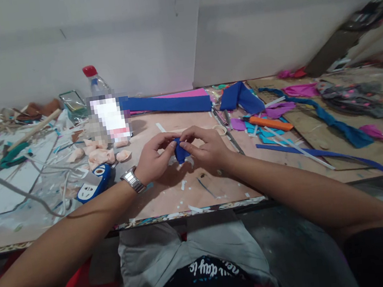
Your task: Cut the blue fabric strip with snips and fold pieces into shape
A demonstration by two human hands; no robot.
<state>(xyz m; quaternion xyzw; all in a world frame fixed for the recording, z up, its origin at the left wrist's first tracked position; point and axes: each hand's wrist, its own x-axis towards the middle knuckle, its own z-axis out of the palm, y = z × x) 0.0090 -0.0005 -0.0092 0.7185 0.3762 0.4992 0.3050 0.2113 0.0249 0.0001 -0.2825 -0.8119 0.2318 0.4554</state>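
Observation:
A small piece of dark blue material is pinched between my two hands, above the middle of the table near its front edge. My left hand grips it from the left with thumb and fingers, and a metal watch sits on that wrist. From the right, my right hand holds the same piece, its thumb against the front. The fingertips of both hands nearly meet at the top of the piece. White scraps show just below it.
Behind my hands lie long blue strips and a bottle with a red cap. A blue-and-white power strip and crumpled peach pieces are at left. An orange cutter, blue strips and pink scraps lie at right.

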